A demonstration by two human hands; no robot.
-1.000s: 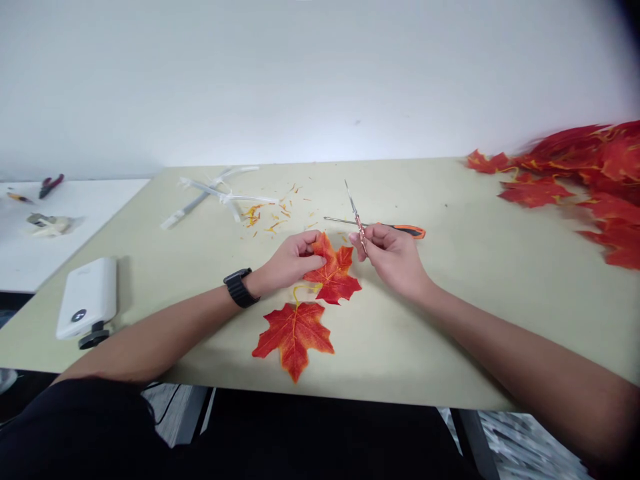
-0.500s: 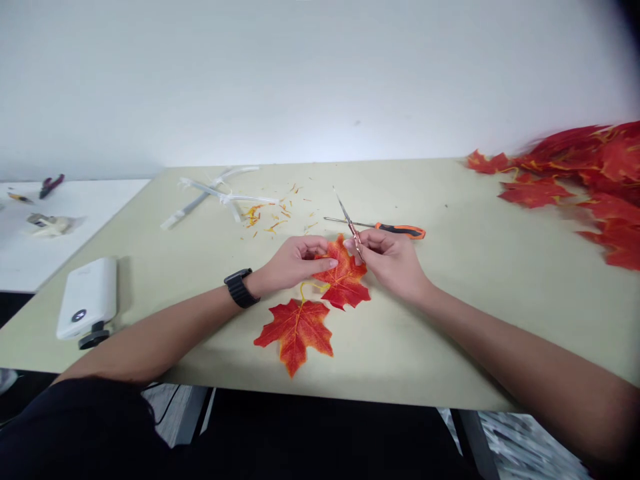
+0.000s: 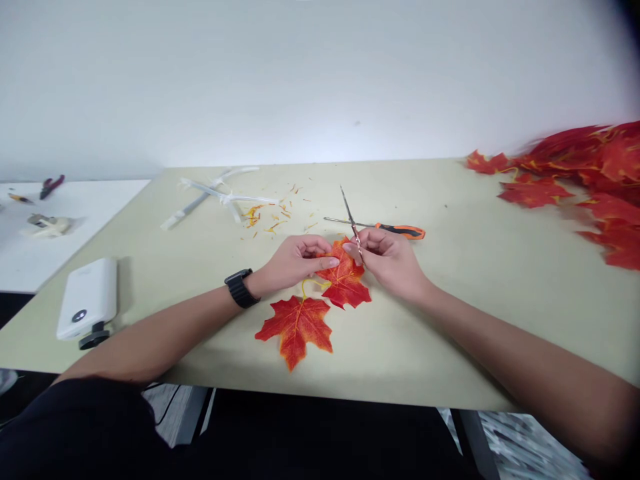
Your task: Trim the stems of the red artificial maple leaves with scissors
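Between thumb and fingers, my left hand (image 3: 306, 260) pinches a red-orange artificial maple leaf (image 3: 347, 283). A thin yellow stem (image 3: 314, 283) joins it to a second maple leaf (image 3: 296, 328), which hangs or lies nearer the table's front edge; I cannot tell which. My right hand (image 3: 393, 261) is closed on a pair of small scissors (image 3: 351, 220) with copper-coloured handles, the narrow blades pointing up and away. Its fingertips are at the right edge of the upper leaf. Part of that leaf is hidden behind my fingers.
Beyond my right hand lies an orange-and-black screwdriver (image 3: 400, 230). Yellow-orange scraps (image 3: 254, 215) are scattered beside clear plastic strips (image 3: 215, 192). A heap of red leaves (image 3: 590, 167) fills the far right. To the left sits a white power bank (image 3: 90, 297) on the table (image 3: 450, 347).
The scissors have turned slightly, their tip swinging right and more upright. Both leaves have shifted a little, the lower one rising slightly. My hands stay almost in place.
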